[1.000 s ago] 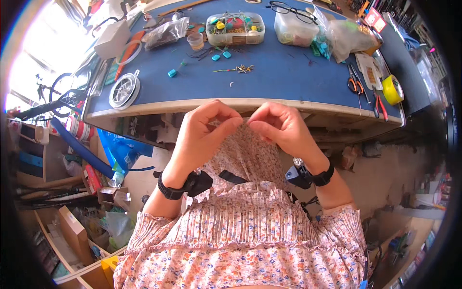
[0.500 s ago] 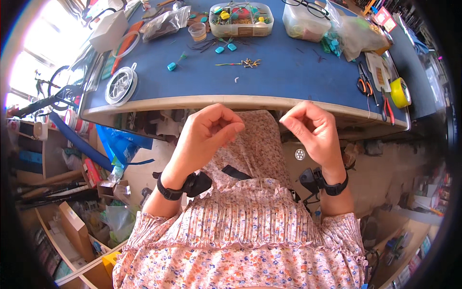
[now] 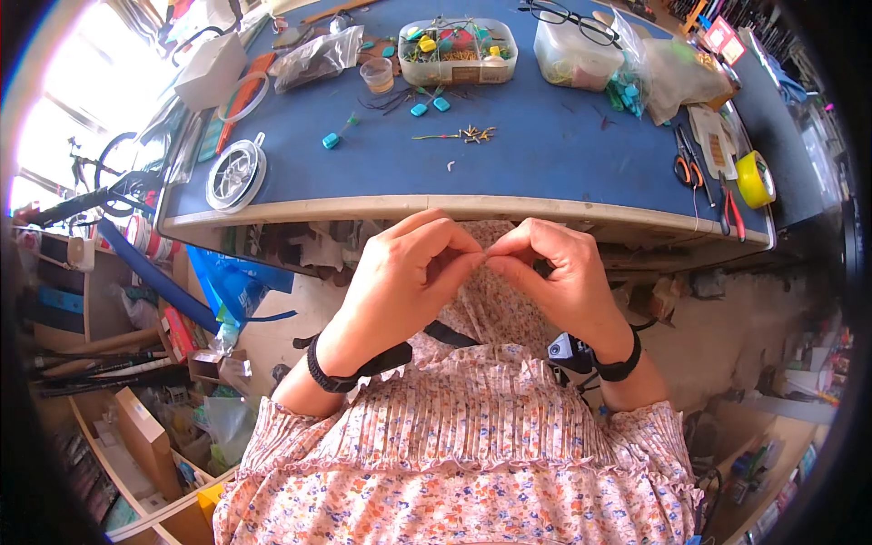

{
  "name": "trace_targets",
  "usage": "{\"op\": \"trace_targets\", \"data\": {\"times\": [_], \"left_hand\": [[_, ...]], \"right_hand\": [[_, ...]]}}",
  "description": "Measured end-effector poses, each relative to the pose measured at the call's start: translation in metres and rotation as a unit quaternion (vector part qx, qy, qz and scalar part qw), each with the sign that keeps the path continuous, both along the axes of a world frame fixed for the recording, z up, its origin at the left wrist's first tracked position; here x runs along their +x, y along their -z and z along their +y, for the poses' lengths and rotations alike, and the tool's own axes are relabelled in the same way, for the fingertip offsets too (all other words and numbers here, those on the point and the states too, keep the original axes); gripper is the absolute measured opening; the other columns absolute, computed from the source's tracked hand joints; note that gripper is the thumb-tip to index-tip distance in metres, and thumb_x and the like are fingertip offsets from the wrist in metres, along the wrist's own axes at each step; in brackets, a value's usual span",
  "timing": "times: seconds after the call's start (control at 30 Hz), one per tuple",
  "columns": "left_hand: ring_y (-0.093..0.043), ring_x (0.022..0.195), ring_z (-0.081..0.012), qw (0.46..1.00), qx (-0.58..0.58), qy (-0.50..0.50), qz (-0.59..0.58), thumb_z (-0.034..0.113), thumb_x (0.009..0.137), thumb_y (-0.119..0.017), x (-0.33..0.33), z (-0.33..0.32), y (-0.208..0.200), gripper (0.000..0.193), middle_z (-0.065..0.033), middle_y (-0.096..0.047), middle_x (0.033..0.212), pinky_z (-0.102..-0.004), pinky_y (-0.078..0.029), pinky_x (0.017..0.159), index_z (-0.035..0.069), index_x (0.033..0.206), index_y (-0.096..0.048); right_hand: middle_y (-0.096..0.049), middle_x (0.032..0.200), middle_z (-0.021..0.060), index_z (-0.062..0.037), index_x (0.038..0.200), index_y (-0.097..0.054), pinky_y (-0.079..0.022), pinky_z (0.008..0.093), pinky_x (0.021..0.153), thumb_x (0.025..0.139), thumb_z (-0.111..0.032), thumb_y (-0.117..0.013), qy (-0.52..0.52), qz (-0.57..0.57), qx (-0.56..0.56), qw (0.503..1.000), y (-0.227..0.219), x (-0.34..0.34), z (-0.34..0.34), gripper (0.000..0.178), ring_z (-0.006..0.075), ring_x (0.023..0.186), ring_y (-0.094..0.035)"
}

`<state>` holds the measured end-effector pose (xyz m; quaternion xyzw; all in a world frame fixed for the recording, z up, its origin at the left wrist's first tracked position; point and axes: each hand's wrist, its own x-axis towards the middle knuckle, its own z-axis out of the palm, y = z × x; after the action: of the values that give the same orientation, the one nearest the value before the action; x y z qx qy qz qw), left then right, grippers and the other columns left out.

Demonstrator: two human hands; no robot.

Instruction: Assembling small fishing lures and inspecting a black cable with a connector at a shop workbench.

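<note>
My left hand (image 3: 404, 272) and my right hand (image 3: 559, 277) meet just in front of the table's near edge, above my lap. On each, thumb and forefinger are pinched together, and the two pinches nearly touch. Whatever lies between the fingertips is too small to make out. Beyond them on the blue tabletop (image 3: 363, 177) lies a little pile of brass-coloured pieces (image 3: 477, 134), with a thin red-and-yellow strand (image 3: 438, 137) beside it. A tiny white curved scrap (image 3: 450, 166) is nearer to me. A clear line spool (image 3: 236, 175) rests at the left.
Farther back stand a divided clear box (image 3: 481, 73) of small parts, a small cup (image 3: 377, 76) and a white tub (image 3: 577, 59) with eyeglasses on it. Scissors (image 3: 688, 168), red-handled pliers (image 3: 732, 216) and yellow tape (image 3: 755, 179) sit at right. Open drawers (image 3: 136, 436) flank me at lower left.
My hands have come together from apart: the right moved left and slightly down, the left a little right. Both were pinched before too. The view has shifted slightly.
</note>
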<state>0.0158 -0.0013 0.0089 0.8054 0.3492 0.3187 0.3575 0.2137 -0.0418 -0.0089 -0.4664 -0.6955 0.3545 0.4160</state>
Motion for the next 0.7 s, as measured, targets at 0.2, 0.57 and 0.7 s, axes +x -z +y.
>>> {"op": "trace_targets", "data": {"times": [0.2,0.57,0.7], "left_hand": [[-0.061,0.084,-0.0145,0.936,-0.27,0.06,-0.219,0.01,0.091,-0.061,0.016,0.0,0.007,0.026,-0.006,-0.059,0.099,-0.0249,-0.051,0.065,0.002,0.115,-0.054],[-0.049,0.057,-0.0008,0.924,-0.336,-0.031,-0.177,0.013,0.091,-0.064,-0.059,0.011,0.031,0.013,0.0024,-0.057,0.066,-0.0148,-0.035,0.048,0.001,0.086,-0.066],[-0.05,0.056,-0.0011,0.93,-0.312,-0.116,-0.153,0.012,0.091,-0.064,-0.096,0.006,0.039,0.012,0.0021,-0.056,0.065,-0.0147,-0.035,0.046,0.002,0.085,-0.065]], "right_hand": [[-0.062,0.082,0.0032,-0.0021,0.095,-0.058,-0.047,0.0238,0.064,0.091,-0.01,-0.062,-0.027,0.207,-0.083,0.974,-0.002,-0.001,0.004,0.009,0.0087,0.071,-0.057],[-0.039,0.072,-0.0017,-0.005,0.086,-0.052,-0.029,0.0236,0.059,0.097,-0.014,-0.053,0.102,0.409,0.147,0.895,-0.027,0.107,0.012,0.014,0.0075,0.064,-0.033],[-0.038,0.074,-0.0005,-0.0051,0.082,-0.046,-0.03,0.025,0.062,0.098,-0.012,-0.05,0.099,0.49,0.136,0.856,-0.029,0.152,0.002,0.018,0.0085,0.066,-0.033]]}}
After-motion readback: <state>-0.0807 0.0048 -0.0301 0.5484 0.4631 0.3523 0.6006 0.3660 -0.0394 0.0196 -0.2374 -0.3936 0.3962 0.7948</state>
